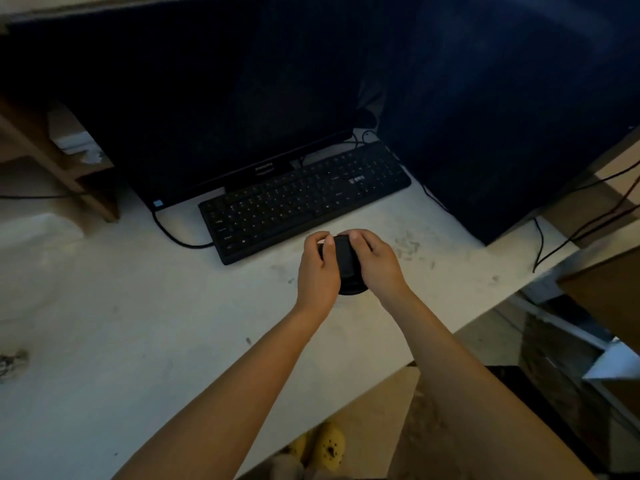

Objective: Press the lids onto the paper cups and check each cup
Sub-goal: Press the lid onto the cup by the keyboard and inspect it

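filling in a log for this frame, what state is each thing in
left hand: grips the black lid
right hand: grips the black lid
black lid: held between both hands, underside hidden
monitor: screen dark
keyboard: flat on the desk, untouched

Dim, murky frame; soft blur, warped edges.

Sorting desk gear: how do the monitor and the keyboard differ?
The monitor stands upright at the back; the keyboard lies flat in front of it. The monitor shows a blank dark screen; the keyboard shows rows of keys. Both are black and sit on the white desk.
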`<action>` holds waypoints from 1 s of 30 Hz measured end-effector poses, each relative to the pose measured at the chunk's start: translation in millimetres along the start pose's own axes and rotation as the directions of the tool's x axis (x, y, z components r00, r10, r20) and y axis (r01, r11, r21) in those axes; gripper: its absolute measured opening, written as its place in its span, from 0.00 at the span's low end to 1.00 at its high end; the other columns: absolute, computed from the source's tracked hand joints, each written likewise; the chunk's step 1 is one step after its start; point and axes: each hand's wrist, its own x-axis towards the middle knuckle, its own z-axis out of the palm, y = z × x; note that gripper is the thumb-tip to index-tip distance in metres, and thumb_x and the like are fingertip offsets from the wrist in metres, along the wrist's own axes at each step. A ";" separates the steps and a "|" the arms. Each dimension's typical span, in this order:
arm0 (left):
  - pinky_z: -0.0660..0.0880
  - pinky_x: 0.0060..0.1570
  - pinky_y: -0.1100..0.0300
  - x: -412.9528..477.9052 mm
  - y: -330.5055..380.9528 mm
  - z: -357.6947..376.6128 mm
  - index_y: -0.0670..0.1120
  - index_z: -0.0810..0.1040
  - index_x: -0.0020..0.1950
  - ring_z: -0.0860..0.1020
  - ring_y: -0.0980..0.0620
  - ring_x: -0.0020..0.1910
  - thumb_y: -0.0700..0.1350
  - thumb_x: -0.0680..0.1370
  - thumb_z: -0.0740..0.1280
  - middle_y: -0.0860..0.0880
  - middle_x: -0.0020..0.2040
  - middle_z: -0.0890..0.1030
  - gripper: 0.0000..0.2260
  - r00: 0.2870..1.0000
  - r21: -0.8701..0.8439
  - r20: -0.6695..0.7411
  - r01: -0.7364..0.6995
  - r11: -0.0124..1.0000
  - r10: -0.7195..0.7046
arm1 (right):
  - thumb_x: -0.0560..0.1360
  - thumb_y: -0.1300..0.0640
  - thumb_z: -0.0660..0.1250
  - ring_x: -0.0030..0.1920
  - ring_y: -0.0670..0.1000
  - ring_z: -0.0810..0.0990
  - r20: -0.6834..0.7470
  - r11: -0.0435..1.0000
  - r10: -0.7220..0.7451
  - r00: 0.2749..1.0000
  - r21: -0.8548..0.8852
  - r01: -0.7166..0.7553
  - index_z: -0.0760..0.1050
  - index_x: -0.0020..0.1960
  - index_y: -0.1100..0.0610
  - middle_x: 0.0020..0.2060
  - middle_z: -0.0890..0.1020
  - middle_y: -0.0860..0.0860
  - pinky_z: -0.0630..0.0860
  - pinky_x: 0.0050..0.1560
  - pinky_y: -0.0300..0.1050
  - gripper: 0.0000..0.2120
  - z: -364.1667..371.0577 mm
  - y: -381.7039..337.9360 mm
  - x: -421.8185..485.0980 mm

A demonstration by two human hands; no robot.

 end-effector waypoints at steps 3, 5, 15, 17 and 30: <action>0.67 0.46 0.63 12.5 7.6 -7.2 0.44 0.71 0.63 0.73 0.54 0.50 0.52 0.82 0.52 0.50 0.51 0.74 0.17 0.991 0.088 0.129 0.024 0.996 -0.036 | 0.81 0.55 0.52 0.47 0.47 0.76 -0.033 0.967 0.180 0.983 0.188 -0.171 0.75 0.58 0.56 0.48 0.79 0.51 0.73 0.44 0.34 0.15 -0.8 -3.2 -10.5; 0.66 0.47 0.62 26.3 12.3 -14.2 0.44 0.73 0.61 0.73 0.54 0.49 0.55 0.81 0.53 0.50 0.51 0.76 0.19 0.983 0.222 0.184 -0.038 0.974 -0.003 | 0.82 0.52 0.51 0.53 0.48 0.76 0.026 0.911 0.277 0.961 0.312 -0.271 0.71 0.61 0.53 0.53 0.77 0.51 0.73 0.54 0.40 0.14 -2.9 0.5 -21.8; 0.72 0.41 0.54 57.4 35.2 -25.6 0.43 0.77 0.48 0.78 0.46 0.45 0.55 0.81 0.53 0.46 0.44 0.79 0.19 0.926 0.567 0.232 -0.376 0.732 0.297 | 0.81 0.54 0.55 0.52 0.48 0.70 -0.118 0.938 0.263 0.957 0.264 -0.225 0.65 0.66 0.57 0.54 0.71 0.50 0.65 0.51 0.41 0.15 0.6 -2.5 -48.1; 0.69 0.43 0.58 42.5 30.4 -24.6 0.42 0.77 0.53 0.77 0.47 0.47 0.53 0.82 0.53 0.46 0.46 0.79 0.19 0.961 0.493 0.163 -0.274 0.826 0.222 | 0.81 0.53 0.54 0.53 0.48 0.71 -0.118 0.957 0.228 0.966 0.210 -0.200 0.66 0.66 0.56 0.55 0.73 0.51 0.66 0.51 0.41 0.16 -5.7 -6.4 -36.8; 0.71 0.52 0.55 10.5 2.5 -4.5 0.44 0.72 0.62 0.75 0.46 0.54 0.47 0.82 0.52 0.43 0.61 0.73 0.15 0.984 0.458 0.090 -0.180 0.871 0.156 | 0.80 0.58 0.56 0.47 0.47 0.76 -0.055 0.995 -0.008 0.998 0.098 0.013 0.75 0.55 0.58 0.47 0.79 0.51 0.72 0.49 0.39 0.10 8.9 7.3 -5.2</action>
